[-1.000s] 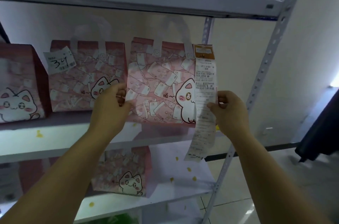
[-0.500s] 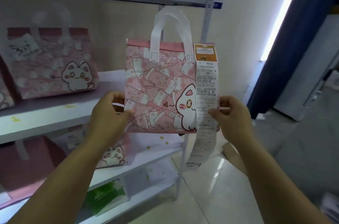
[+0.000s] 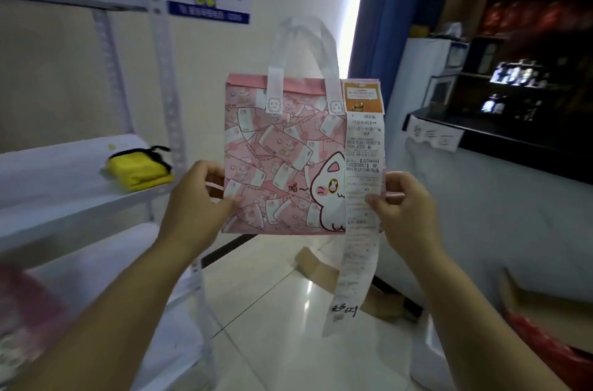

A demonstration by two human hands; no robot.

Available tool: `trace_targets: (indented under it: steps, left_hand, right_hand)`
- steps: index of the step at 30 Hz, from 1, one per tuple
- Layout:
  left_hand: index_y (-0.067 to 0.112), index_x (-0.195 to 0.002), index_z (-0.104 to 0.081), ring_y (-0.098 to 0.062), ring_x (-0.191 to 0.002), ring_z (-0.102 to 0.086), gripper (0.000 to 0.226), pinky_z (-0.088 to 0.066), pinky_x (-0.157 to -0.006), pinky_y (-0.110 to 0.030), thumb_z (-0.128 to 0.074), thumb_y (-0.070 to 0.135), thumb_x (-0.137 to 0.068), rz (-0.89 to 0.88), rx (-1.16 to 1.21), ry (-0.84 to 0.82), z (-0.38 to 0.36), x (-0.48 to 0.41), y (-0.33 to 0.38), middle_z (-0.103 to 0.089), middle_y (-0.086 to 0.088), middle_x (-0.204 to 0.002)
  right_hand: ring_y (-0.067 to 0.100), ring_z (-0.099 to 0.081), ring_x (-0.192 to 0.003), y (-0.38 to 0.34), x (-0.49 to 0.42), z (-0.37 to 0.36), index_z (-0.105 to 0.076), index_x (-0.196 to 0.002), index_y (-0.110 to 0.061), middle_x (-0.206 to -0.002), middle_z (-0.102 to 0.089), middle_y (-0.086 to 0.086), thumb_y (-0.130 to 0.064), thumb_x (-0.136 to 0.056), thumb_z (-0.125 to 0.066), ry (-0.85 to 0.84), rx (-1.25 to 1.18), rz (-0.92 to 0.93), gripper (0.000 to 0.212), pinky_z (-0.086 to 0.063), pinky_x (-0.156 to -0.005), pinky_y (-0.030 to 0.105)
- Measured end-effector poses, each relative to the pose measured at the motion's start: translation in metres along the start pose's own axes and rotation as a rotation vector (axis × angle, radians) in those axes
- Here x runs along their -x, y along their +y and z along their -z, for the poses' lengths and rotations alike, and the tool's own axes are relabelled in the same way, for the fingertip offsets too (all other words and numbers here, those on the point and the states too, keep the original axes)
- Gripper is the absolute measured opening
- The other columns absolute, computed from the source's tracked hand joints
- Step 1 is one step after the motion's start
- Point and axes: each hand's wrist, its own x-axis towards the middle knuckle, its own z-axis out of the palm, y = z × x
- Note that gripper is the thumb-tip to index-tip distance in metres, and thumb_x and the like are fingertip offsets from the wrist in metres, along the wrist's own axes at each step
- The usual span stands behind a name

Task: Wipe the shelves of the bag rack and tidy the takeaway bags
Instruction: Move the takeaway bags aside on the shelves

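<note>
- The takeaway bag [image 3: 279,159], pink with a cat print, is held upright in mid-air, to the right of the rack and clear of it. Nothing is under it but the floor.
- The bag's left edge is gripped by the left hand [image 3: 195,201], thumb on the front and fingers curled behind.
- The right edge is pinched by the right hand [image 3: 404,211], with the long receipt [image 3: 362,198] trapped under the thumb. The receipt's loose tail hangs well below the bag.
- The step in hand is judged to be the tidying part: the bag is off the shelves, either to clear a shelf for wiping or to be re-seated. Which of the two cannot be told.
- The next move is judged to call for a level spot where the bag can be set down on its base. The handles should be kept up and the receipt tail kept from being folded under.
- On the middle shelf [image 3: 64,198] a yellow folded item [image 3: 138,171] with a black strap lies near the front upright [image 3: 167,86]. Whether it is the wiping cloth cannot be told.
- Part of a blurred pink bag [image 3: 19,310] is seen at the lower left.
- To the right a dark worktop [image 3: 513,147] and a blue curtain [image 3: 401,5] are seen.
- Flattened cardboard [image 3: 321,268] lies on the floor below the bag, and a box with red contents [image 3: 545,342] stands nearby. Footing there is judged to need care.
</note>
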Motion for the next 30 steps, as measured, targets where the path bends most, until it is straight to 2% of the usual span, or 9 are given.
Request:
trace_targets:
  steps: [4,8,14,16,19,21,25,30]
  left_hand:
    - [0.036,-0.078,-0.047,-0.003,-0.074,-0.058,0.038,-0.040,-0.056,-0.017,-0.078,0.016,-0.072,-0.050,0.018,-0.063,-0.080,-0.023,0.022,-0.059,0.016,-0.083]
    - [0.036,-0.080,-0.047,-0.002,-0.073,-0.058,0.036,-0.040,-0.054,-0.016,-0.078,0.018,-0.072,-0.070,0.040,-0.132,-0.147,-0.048,0.037,-0.060,0.013,-0.086]
    - [0.031,-0.086,-0.049,-0.002,-0.074,-0.058,0.034,-0.042,-0.055,-0.017,-0.078,0.021,-0.072,-0.131,0.041,-0.236,-0.233,-0.107,0.047,-0.059,0.012,-0.086]
    - [0.027,-0.089,-0.050,-0.004,-0.075,-0.059,0.033,-0.043,-0.056,-0.018,-0.078,0.022,-0.072,-0.163,0.037,-0.268,-0.260,-0.134,0.047,-0.059,0.011,-0.087]
    - [0.023,-0.093,-0.051,-0.008,-0.077,-0.060,0.033,-0.048,-0.058,-0.021,-0.077,0.023,-0.074,-0.213,0.046,-0.299,-0.299,-0.181,0.048,-0.060,0.006,-0.090]
    - [0.021,-0.093,-0.050,-0.010,-0.077,-0.059,0.031,-0.047,-0.057,-0.021,-0.076,0.023,-0.075,-0.254,0.047,-0.310,-0.325,-0.213,0.049,-0.060,0.003,-0.091]
    - [0.022,-0.092,-0.047,-0.014,-0.080,-0.058,0.031,-0.043,-0.056,-0.015,-0.073,0.025,-0.077,-0.312,0.048,-0.361,-0.375,-0.272,0.053,-0.058,0.002,-0.092]
    - [0.022,-0.090,-0.045,-0.010,-0.074,-0.055,0.031,-0.038,-0.055,-0.012,-0.073,0.024,-0.077,-0.385,0.048,-0.392,-0.437,-0.339,0.057,-0.053,0.008,-0.086]
  right_hand:
    - [0.006,-0.065,-0.076,0.040,-0.035,0.052,-0.057,-0.089,-0.028,-0.086,-0.065,-0.012,-0.017,-0.084,-0.067,0.075,0.067,-0.011,0.016,-0.055,-0.056,0.022]
    - [0.004,-0.064,-0.076,0.074,-0.066,0.092,-0.055,-0.089,-0.030,-0.086,-0.063,-0.014,-0.016,-0.083,-0.068,0.138,0.139,-0.034,0.020,-0.055,-0.055,0.022]
    - [0.000,-0.062,-0.075,0.116,-0.123,0.122,-0.056,-0.088,-0.030,-0.085,-0.062,-0.017,-0.015,-0.083,-0.068,0.233,0.223,-0.062,0.020,-0.050,-0.049,0.013]
    - [0.001,-0.061,-0.075,0.129,-0.146,0.124,-0.054,-0.087,-0.029,-0.086,-0.062,-0.016,-0.015,-0.083,-0.068,0.268,0.245,-0.075,0.020,-0.053,-0.052,0.017]
    - [0.007,-0.063,-0.078,0.148,-0.187,0.125,-0.052,-0.084,-0.027,-0.087,-0.063,-0.012,-0.014,-0.083,-0.068,0.307,0.277,-0.109,0.021,-0.058,-0.059,0.034]
    - [0.010,-0.064,-0.078,0.160,-0.217,0.124,-0.050,-0.082,-0.026,-0.087,-0.063,-0.009,-0.013,-0.083,-0.067,0.334,0.291,-0.134,0.021,-0.059,-0.061,0.039]
    - [0.009,-0.062,-0.078,0.181,-0.274,0.120,-0.047,-0.081,-0.026,-0.085,-0.060,-0.011,-0.013,-0.084,-0.067,0.409,0.327,-0.154,0.024,-0.059,-0.061,0.041]
    - [0.012,-0.061,-0.080,0.210,-0.338,0.122,-0.048,-0.084,-0.022,-0.086,-0.059,-0.009,-0.013,-0.084,-0.067,0.455,0.366,-0.195,0.021,-0.059,-0.063,0.041]
